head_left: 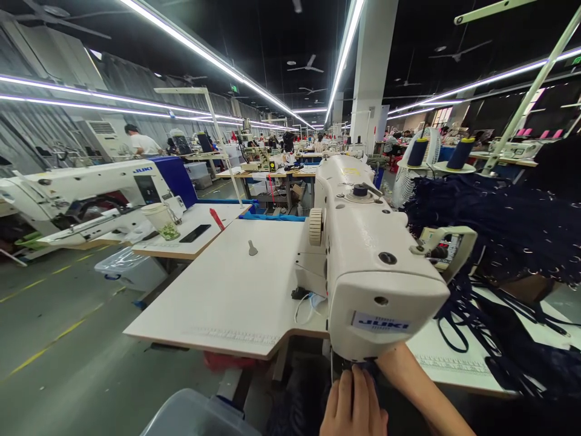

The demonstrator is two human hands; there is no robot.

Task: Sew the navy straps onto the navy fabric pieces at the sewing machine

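Observation:
A white JUKI sewing machine [385, 284] stands directly ahead, its head end towards me. Below that head, my left hand [351, 404] has its fingers bent and close together on dark fabric [297, 393] by the needle area. The machine head covers the fingertips and the stitching spot. From the lower right, my right forearm [422, 384] reaches in behind the head; my right hand itself is hidden there. Dark navy straps with metal bits [494, 230] lie heaped to the right of the machine, some trailing over the white tabletop [454, 357].
The left tabletop [218, 290] carries a small metal piece [252, 247]. A cup [161, 219] and phone [195, 234] sit on the adjoining table. Navy thread cones [462, 152] stand at right. A plastic bin [200, 418] is low in front; another machine [91, 194] stands left.

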